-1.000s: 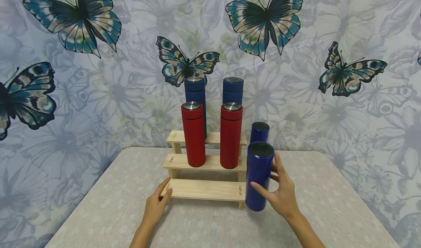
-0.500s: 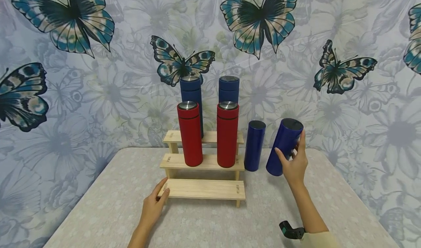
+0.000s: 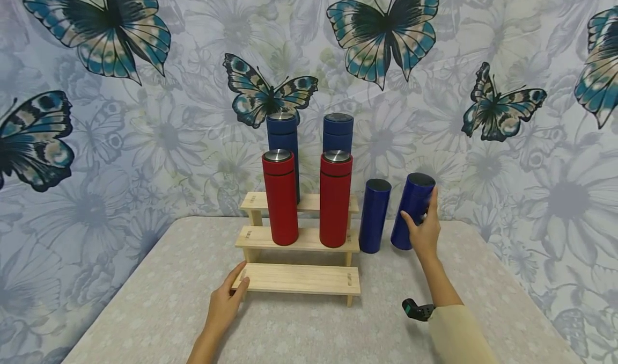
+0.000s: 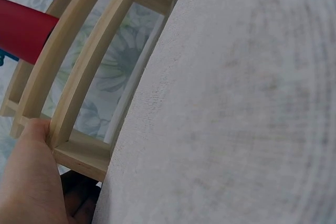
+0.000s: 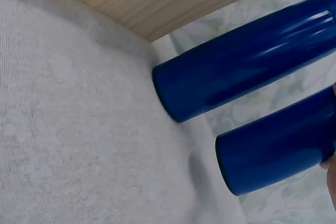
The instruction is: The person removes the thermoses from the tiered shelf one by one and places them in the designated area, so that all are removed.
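My right hand (image 3: 426,230) grips a glossy blue thermos flask (image 3: 408,208), which leans a little to the right. In the right wrist view, a gap and a shadow show between its base and the tablecloth. A second blue thermos (image 3: 374,213) stands just left of it, beside the stand. My left hand (image 3: 226,302) holds the left end of the lowest step of a three-step wooden stand (image 3: 299,279), thumb at the front edge. Two red thermoses (image 3: 281,203) stand on the middle step, and two darker blue thermoses (image 3: 338,130) behind them on the top step.
A pale patterned cloth covers the table (image 3: 309,334). Right behind the table rises a wall covering (image 3: 420,111) printed with butterflies and flowers. A small black device (image 3: 417,310) sits at the right wrist, by the sleeve (image 3: 458,332).
My right hand has carried the blue thermos from in front of the stand's right end back and right, beside the other blue thermos. My left hand stays on the stand.
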`<action>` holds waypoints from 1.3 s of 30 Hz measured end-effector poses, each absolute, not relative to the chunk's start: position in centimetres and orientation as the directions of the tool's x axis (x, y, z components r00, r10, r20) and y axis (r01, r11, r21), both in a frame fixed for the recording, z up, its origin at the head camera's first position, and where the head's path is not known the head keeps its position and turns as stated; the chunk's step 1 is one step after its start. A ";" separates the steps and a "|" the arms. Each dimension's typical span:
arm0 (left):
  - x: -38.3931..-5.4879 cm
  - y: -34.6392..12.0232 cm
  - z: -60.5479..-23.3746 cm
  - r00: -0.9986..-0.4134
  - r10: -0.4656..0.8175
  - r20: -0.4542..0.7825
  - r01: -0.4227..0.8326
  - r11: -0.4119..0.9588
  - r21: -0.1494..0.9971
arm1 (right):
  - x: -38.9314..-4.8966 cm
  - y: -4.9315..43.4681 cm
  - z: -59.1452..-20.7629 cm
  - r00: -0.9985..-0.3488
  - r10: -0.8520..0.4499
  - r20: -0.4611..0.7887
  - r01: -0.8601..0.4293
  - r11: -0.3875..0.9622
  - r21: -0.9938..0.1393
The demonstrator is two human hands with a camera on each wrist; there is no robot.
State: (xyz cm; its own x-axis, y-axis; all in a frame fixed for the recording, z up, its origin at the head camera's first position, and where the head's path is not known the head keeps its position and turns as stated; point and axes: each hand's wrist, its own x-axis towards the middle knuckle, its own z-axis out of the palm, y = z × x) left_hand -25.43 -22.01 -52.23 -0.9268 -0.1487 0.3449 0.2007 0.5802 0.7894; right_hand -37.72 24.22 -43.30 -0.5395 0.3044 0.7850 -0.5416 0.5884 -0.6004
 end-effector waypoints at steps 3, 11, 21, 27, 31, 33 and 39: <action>-25.4 -22.0 -52.3 -0.931 -0.142 0.336 0.200 0.572 0.795 | -38.2 24.2 -43.9 -0.561 0.269 0.783 -0.546 0.590 -0.594; -25.4 -22.1 -52.3 -0.936 -0.140 0.324 0.193 0.564 0.803 | -38.5 24.3 -45.5 -0.596 0.244 0.765 -0.532 0.594 -0.604; -25.5 -22.1 -52.0 -0.928 -0.142 0.345 0.211 0.564 0.799 | -38.4 24.3 -45.9 -0.650 0.296 0.700 -0.479 0.555 -0.680; -25.6 -22.1 -52.2 -0.929 -0.147 0.341 0.203 0.569 0.797 | -37.8 24.4 -46.1 -0.683 0.293 0.669 -0.450 0.553 -0.701; -25.4 -22.1 -52.2 -0.931 -0.144 0.336 0.203 0.560 0.803 | -36.2 23.8 -46.1 -0.683 0.302 0.664 -0.441 0.554 -0.706; -25.4 -22.1 -52.2 -0.935 -0.140 0.326 0.199 0.555 0.808 | -35.3 23.3 -46.0 -0.665 0.318 0.676 -0.436 0.571 -0.696; -25.2 -22.0 -52.1 -0.940 -0.136 0.313 0.191 0.552 0.812 | -32.4 21.5 -44.3 -0.549 0.425 0.720 -0.428 0.597 -0.679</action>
State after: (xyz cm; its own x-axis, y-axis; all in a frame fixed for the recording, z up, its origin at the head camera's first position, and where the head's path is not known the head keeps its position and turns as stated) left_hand -25.25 -22.04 -52.06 -0.9401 -0.1356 0.3127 0.1906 0.5515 0.8121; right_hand -32.43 21.50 -44.30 -0.5490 0.4253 0.7196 -0.4277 0.5967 -0.6790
